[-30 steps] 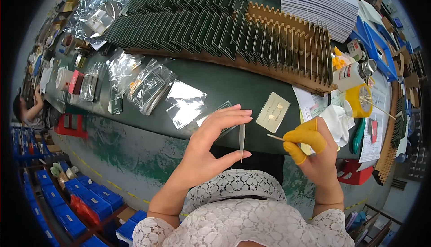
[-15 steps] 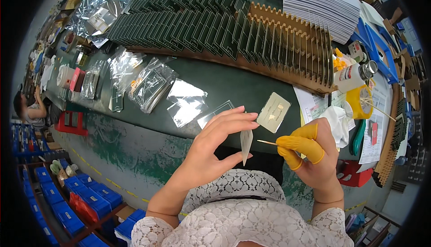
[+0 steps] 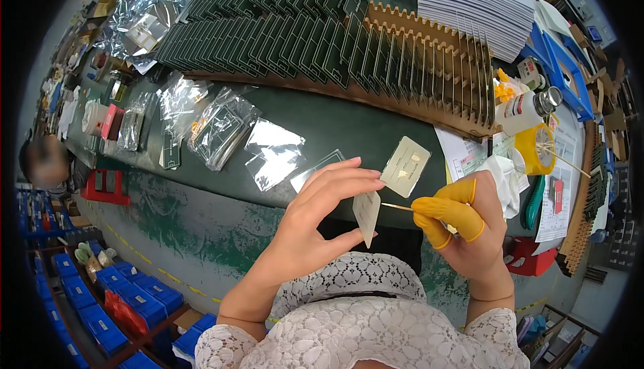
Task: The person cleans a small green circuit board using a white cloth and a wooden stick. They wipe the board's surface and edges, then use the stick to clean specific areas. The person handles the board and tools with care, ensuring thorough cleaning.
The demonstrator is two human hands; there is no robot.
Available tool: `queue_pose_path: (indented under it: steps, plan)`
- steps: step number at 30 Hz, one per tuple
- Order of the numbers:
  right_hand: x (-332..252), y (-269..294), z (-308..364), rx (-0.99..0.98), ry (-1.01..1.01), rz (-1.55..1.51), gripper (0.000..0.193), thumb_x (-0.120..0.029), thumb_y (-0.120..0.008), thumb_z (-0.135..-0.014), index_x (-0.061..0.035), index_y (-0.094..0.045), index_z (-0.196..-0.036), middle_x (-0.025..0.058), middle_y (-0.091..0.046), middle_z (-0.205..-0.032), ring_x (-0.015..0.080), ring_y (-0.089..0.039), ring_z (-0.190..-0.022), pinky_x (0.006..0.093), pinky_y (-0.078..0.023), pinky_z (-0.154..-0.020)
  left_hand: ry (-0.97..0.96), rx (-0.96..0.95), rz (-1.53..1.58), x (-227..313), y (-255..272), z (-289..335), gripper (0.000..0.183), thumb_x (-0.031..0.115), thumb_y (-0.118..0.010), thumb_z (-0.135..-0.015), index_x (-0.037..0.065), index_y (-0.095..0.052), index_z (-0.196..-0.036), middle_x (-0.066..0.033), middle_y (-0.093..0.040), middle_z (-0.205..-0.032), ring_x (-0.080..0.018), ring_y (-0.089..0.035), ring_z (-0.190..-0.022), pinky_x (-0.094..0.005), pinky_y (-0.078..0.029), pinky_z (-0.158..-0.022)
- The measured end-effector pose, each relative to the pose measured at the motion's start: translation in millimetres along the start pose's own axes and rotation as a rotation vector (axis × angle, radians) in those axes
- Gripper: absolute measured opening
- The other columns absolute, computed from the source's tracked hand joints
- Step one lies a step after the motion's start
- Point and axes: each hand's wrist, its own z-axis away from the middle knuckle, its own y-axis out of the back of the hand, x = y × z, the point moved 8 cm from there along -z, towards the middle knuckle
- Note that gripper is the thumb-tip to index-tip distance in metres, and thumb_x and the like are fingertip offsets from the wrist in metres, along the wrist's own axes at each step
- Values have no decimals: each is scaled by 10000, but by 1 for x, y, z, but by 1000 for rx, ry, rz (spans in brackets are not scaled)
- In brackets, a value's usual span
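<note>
While the left hand (image 3: 315, 225) pinches a small pale card (image 3: 367, 215) between thumb and fingertips, the right hand (image 3: 463, 225), with yellow finger cots, grips a thin stick (image 3: 397, 206) whose tip touches the card's right edge. A second card (image 3: 405, 166) lies on the bench just beyond both hands.
</note>
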Motion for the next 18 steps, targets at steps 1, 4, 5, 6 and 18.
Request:
queue_pose_path:
  steps: [1,4,5,6,18]
  plan:
    - [0,0,0,-3,1,-1,311,-58,-811,-648,-67,-662,-921,37,-570,-787,215,-508,-639,340,-343,-571,0,0,-1,0,0,0,521,10,-764,-678,59,-615,-1175,-84,-616,-1210,-332,-491,-1252,-443,-375,-1043]
    - [0,0,0,-3,9,4,309,-58,-810,-649,-67,-660,-919,37,-570,-783,212,-508,-639,338,-339,-568,1,-2,-2,1,0,0,520,8,-763,-678,59,-615,-1174,-85,-617,-1210,-332,-493,-1251,-442,-376,-1042]
    - [0,0,0,-1,13,7,308,-58,-810,-649,-67,-660,-918,37,-570,-782,212,-508,-639,337,-337,-568,1,-2,-1,1,0,0,520,7,-763,-678,59,-615,-1173,-85,-617,-1210,-332,-493,-1250,-442,-377,-1042]
    - [0,-1,0,0,12,8,307,-59,-810,-648,-66,-660,-916,37,-569,-782,212,-507,-638,337,-338,-568,3,-3,-5,1,0,0,519,6,-762,-677,60,-616,-1172,-85,-617,-1211,-332,-493,-1250,-442,-378,-1041]
    - [0,0,2,-21,5,10,304,-65,-815,-640,-65,-660,-901,40,-566,-785,222,-502,-647,344,-353,-577,2,-7,-1,0,-2,-2,516,4,-760,-680,63,-615,-1171,-81,-617,-1212,-331,-492,-1250,-441,-378,-1041]
